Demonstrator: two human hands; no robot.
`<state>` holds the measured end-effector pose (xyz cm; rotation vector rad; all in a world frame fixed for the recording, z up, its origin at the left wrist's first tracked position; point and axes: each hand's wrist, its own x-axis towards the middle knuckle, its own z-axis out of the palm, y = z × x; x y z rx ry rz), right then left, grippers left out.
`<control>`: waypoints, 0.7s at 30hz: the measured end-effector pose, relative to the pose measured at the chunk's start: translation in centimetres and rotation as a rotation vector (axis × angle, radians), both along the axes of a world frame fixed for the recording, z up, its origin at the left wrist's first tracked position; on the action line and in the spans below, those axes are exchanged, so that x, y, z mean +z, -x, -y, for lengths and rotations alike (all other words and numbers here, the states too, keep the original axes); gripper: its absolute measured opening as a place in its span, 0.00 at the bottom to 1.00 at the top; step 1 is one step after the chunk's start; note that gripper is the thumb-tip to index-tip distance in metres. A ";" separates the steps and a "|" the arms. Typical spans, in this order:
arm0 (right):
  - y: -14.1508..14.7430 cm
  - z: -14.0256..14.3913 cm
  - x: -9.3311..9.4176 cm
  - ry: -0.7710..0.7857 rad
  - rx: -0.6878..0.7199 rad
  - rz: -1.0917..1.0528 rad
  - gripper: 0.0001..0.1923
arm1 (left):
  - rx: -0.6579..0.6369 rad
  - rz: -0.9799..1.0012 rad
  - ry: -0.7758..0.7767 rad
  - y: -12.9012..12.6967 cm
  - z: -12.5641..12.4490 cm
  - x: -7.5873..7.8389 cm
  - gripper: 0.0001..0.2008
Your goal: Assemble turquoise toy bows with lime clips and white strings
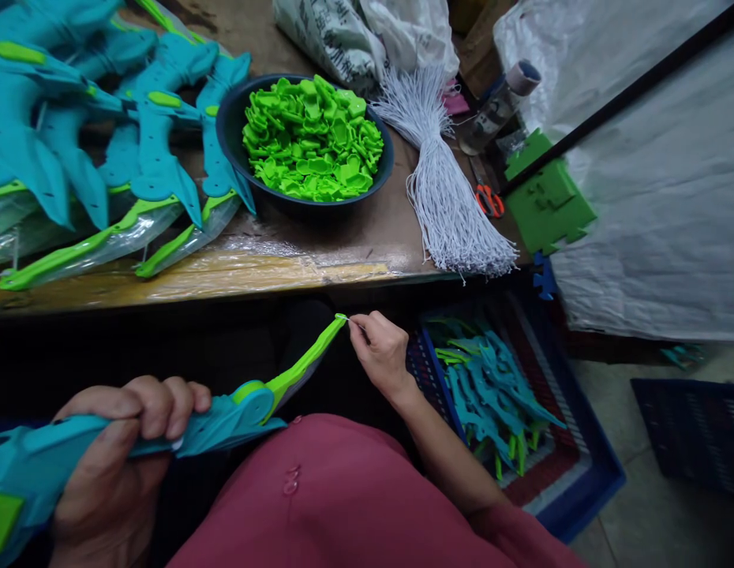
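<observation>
Bench [355, 241]: across the upper half of the frame, bearing supplies in front of me.
Stacked pieces [159, 150]: upper left, green ends over the front edge — presumably so I can grab one easily.
Crate [607, 477]: lower right, low beside me, with more such pieces lying in it.
Held piece [237, 422]: lower left to centre, slanted so its green tip meets my right side.
Bowl [226, 146]: top centre, its wall keeping the loose green caps [313, 142] together.
Cord bundle [450, 197]: upper right of centre, gathered at the neck, probably against tangling.
Left hand [115, 481]: lower left, fingers wrapped around the teal body, I judge to steady it.
Right hand [382, 351]: centre, thumb and forefinger pinched together on the white cord [346, 318] — seemingly to keep it straight.
White cord: a short strand at the green tip.
</observation>
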<state>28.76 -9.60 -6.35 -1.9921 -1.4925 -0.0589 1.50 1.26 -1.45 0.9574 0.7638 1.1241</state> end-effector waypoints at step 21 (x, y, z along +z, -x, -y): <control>-0.1 0.3 0.1 0.063 0.019 0.099 0.12 | -0.036 0.044 -0.035 0.0 -0.1 -0.4 0.14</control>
